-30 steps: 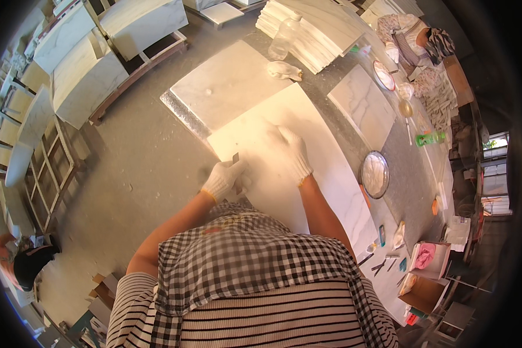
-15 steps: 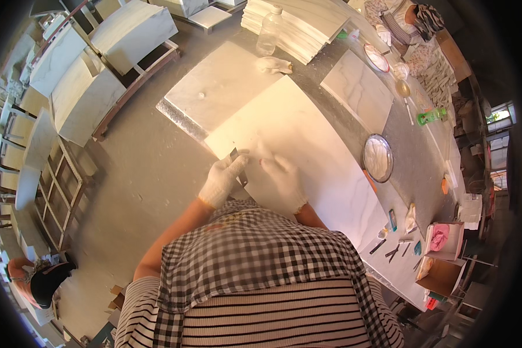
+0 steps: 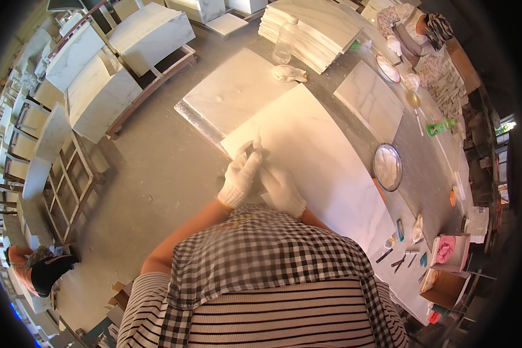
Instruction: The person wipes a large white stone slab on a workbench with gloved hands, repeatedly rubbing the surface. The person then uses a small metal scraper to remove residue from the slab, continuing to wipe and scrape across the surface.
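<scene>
My left hand (image 3: 239, 178), in a white knit glove, is closed round a small flat dark piece (image 3: 250, 149), perhaps a scraper blade; only its end shows past the fingers. My right hand (image 3: 282, 188), gloved the same way, is close beside it with its fingers drawn together. Whatever it may hold is hidden. Both hands are over the near left edge of a large pale marble-patterned slab (image 3: 325, 168), in front of my checked apron.
Left of the slab's far corner lies another slab (image 3: 229, 93) with a crumpled glove (image 3: 290, 73) and a clear bottle (image 3: 285, 40) close by. A round dish of white paste (image 3: 387, 167), several tools (image 3: 399, 262) and open boxes (image 3: 446, 287) are at right. A co-worker (image 3: 409, 35) sits far right.
Both hands have come closer together, and the left has turned so its fingers and the dark piece point more upward. The whole view has shifted slightly.
</scene>
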`<state>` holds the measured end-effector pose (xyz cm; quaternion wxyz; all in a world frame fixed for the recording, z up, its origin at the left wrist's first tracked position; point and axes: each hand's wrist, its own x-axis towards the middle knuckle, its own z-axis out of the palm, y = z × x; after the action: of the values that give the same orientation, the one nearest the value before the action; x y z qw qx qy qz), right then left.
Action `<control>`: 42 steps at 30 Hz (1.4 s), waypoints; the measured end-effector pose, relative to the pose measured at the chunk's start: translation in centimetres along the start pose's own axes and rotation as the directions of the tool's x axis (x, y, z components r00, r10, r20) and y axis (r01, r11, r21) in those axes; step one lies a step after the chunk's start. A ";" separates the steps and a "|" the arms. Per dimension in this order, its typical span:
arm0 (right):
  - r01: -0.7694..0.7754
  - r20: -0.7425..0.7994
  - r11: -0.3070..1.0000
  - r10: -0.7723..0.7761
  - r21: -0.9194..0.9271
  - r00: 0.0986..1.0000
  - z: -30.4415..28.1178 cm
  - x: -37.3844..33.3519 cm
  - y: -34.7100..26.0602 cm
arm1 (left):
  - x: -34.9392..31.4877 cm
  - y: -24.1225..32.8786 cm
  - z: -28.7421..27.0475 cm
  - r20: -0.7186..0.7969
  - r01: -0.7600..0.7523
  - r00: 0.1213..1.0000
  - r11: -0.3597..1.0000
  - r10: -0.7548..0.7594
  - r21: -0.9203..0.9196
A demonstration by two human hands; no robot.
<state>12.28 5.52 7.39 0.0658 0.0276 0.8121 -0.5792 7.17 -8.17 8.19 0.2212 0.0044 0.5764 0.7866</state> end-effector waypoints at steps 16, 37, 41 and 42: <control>0.005 0.036 0.997 -0.008 0.081 0.999 -1.0 -0.8 -3.1 | 2.4 0.6 -2.8 -0.066 -0.016 0.998 0.843 -0.023 -0.538; 0.206 -0.144 0.930 -0.259 -0.303 0.955 0.3 1.9 -5.1 | 2.4 2.4 -6.2 0.156 0.120 0.986 0.890 -0.056 -0.440; 0.268 -0.208 0.912 -0.340 -0.309 0.917 0.4 2.5 -4.5 | 2.4 3.1 -6.6 0.103 0.058 0.995 0.858 -0.006 -0.510; 0.292 -0.241 0.906 -0.371 -0.306 0.897 0.3 2.6 -4.1 | 2.4 3.3 -6.9 0.097 0.051 0.995 0.835 0.003 -0.548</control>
<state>9.26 3.83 10.79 -0.1530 -0.0356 0.8746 -0.4586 2.06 -14.37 8.29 0.2496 -0.0297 0.3155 0.9150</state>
